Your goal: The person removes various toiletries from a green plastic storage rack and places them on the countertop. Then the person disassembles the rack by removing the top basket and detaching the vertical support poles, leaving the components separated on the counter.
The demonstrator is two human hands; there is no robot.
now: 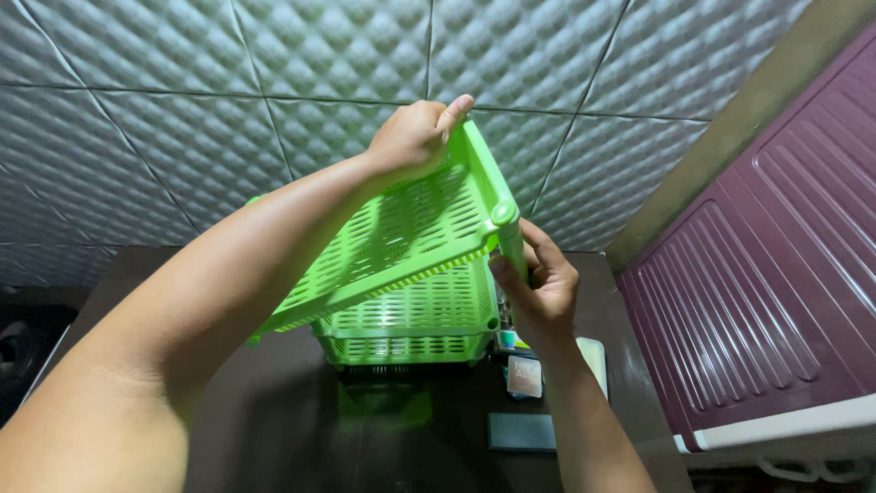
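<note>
The left hand (415, 137) grips the far rim of a green tray (401, 239) full of little slots. The fingers curl over the top edge and the thumb points up. The tray is lifted and tilted, with its far side high and its near side low.

The right hand (540, 294) is closed around a green post (511, 245) at the tray's right corner. The post has a round knob on top, just above the thumb.

Under the tilted tray, below and between both hands, sits a second green basket (406, 340) with the same slots. It stands flat on the dark surface (292, 429).

Just below the right hand lie some small packages. One is a small square packet (525, 376) in pale pink and white. Beside it, partly hidden behind the wrist, is a pale flat card (595, 358). Nearer to the person lies a dark grey flat box (522, 432), long and thin.

Behind the hands is a grey padded wall (182, 119) with a bumpy diamond pattern. To the right of the right hand stands a dark red ribbed panel (776, 274) with a white edge at the bottom.
</note>
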